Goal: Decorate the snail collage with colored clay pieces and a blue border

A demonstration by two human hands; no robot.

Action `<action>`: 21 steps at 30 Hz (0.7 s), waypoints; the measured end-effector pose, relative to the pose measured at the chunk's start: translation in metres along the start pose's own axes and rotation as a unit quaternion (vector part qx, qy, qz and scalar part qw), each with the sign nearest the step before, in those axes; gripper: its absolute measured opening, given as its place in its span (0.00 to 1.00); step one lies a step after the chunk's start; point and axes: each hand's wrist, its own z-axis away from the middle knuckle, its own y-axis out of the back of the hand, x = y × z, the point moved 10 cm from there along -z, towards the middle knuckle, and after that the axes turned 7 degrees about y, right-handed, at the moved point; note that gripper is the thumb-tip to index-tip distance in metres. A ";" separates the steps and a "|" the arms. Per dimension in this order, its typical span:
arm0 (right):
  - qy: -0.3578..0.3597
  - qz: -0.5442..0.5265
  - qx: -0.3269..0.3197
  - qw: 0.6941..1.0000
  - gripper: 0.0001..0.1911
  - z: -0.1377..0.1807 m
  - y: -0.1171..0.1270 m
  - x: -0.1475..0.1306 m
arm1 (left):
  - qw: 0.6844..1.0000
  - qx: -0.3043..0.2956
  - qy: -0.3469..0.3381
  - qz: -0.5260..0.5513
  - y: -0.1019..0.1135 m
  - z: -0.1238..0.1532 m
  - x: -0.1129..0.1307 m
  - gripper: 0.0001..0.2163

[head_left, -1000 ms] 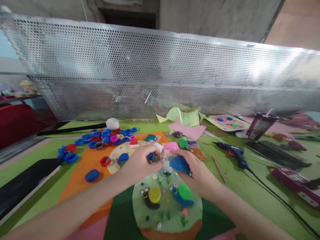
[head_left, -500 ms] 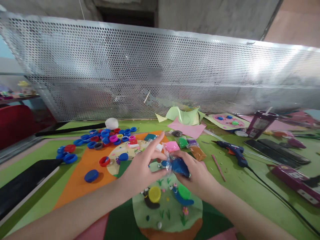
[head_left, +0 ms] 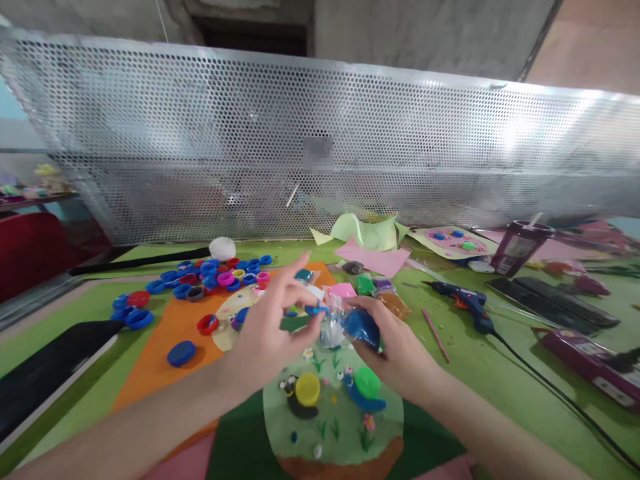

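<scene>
My right hand (head_left: pixel 400 337) grips a clear plastic packet of blue modelling clay (head_left: pixel 363 328), its crinkled open end turned toward the left. A small bit of blue clay (head_left: pixel 316 309) is pinched between the thumb and fingers of my left hand (head_left: pixel 273 323), close to that end. Under both hands lies a light green paper picture (head_left: pixel 280 430) on dark green sheet. On it are two clay snails, one with a yellow bottle cap (head_left: pixel 307 389) as shell and the other with a green cap (head_left: pixel 369 383), plus clay flowers and grass.
Loose bottle caps (head_left: pixel 210 270) cluster at the left, near a white ball (head_left: pixel 222 249). Clay packets (head_left: pixel 394 303) lie behind my hands. Rightward are a glue gun (head_left: pixel 467 301) with its cord, a pink stick (head_left: pixel 435 335), a power strip (head_left: pixel 590 367) and a cup (head_left: pixel 520 250).
My left hand has drawn slightly left from the packet, and the small blue clay bit now shows between its fingertips. My right hand still holds the packet.
</scene>
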 end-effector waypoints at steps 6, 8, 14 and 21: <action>-0.021 -0.089 0.036 0.995 0.26 0.000 0.009 0.004 | 0.974 -0.036 0.167 0.148 0.001 -0.016 -0.037 0.24; -0.050 -0.111 0.056 0.991 0.19 -0.002 0.012 0.013 | 0.964 -0.075 0.187 0.172 -0.011 -0.013 -0.041 0.23; -0.085 -0.186 0.075 0.976 0.08 -0.005 0.009 0.026 | 0.944 -0.162 0.185 0.221 -0.035 -0.004 -0.037 0.12; -0.112 -0.183 0.058 0.975 0.10 -0.003 0.003 0.032 | 0.939 -0.161 0.168 0.255 -0.035 -0.007 -0.041 0.06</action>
